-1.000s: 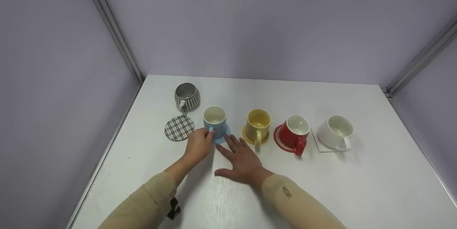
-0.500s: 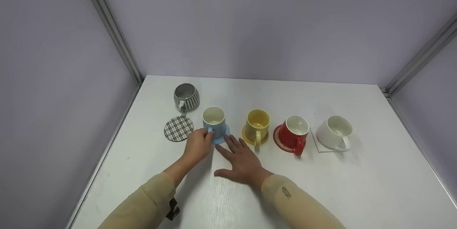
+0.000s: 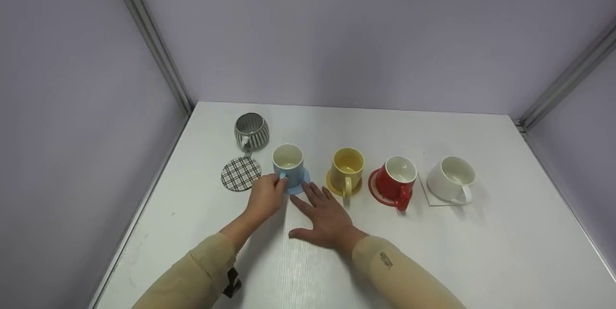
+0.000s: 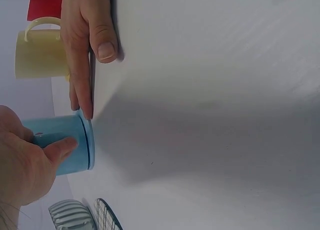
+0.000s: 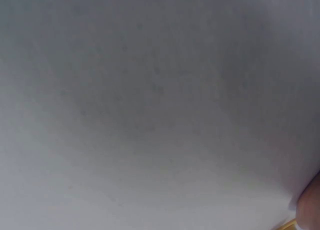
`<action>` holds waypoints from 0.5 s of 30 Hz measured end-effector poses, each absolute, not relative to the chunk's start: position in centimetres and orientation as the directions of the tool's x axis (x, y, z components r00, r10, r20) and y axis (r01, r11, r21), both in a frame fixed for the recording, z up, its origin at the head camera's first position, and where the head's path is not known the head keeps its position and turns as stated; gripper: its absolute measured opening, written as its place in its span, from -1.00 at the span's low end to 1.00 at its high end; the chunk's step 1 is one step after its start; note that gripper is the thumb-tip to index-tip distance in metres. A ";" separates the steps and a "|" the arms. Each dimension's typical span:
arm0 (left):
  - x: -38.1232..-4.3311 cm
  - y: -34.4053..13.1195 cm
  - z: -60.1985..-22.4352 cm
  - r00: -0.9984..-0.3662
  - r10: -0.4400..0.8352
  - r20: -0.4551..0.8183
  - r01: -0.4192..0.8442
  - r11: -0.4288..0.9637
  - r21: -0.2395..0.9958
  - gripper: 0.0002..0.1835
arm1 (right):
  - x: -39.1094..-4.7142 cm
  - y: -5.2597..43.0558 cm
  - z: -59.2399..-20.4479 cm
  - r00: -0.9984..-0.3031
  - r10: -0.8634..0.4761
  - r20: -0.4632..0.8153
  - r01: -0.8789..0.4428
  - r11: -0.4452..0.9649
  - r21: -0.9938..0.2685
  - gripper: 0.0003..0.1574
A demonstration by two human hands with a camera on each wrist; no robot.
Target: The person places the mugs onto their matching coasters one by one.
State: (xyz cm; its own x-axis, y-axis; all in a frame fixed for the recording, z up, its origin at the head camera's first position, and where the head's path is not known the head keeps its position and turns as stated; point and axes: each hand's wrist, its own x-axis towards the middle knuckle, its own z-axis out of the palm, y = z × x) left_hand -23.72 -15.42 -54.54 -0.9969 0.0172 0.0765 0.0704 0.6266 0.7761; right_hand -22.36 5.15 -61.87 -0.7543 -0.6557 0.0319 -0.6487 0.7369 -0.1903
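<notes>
My left hand [image 3: 267, 197] grips the handle of a light blue mug [image 3: 290, 173], its thumb along the handle in the left wrist view. The mug stands upright on a blue round coaster [image 3: 305, 182]. Flat on the table with fingers spread, my right hand [image 3: 327, 217] has its fingertips at the near edge of that coaster. Just right of them, a yellow mug [image 3: 340, 181] sits on a yellow coaster [image 3: 330, 185]. To the left lies a round checked coaster [image 3: 241, 174] with nothing on it, and a grey striped mug [image 3: 259, 136] stands right behind it.
Further right, a red mug [image 3: 391, 185] stands on a red coaster [image 3: 377, 195]. Beyond it a white mug [image 3: 442, 186] is on a square white coaster [image 3: 434, 199]. The white table [image 3: 505, 241] meets grey partition walls [image 3: 356, 34] at the back and sides.
</notes>
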 end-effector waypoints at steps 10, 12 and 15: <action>-23.7 -15.7 -55.0 -0.998 0.005 0.065 0.055 0.623 0.781 -0.59 | -22.3 5.2 -62.0 -0.757 -0.653 0.022 -0.643 0.737 -0.208 0.18; -23.7 -15.7 -55.0 -0.997 0.009 0.077 0.066 0.630 0.774 -0.59 | -22.3 5.2 -61.9 -0.756 -0.654 0.023 -0.643 0.735 -0.215 0.18; -23.7 -15.7 -54.9 -0.995 0.016 0.094 0.082 0.637 0.767 -0.59 | -22.3 5.2 -61.8 -0.753 -0.657 0.033 -0.647 0.732 -0.215 0.18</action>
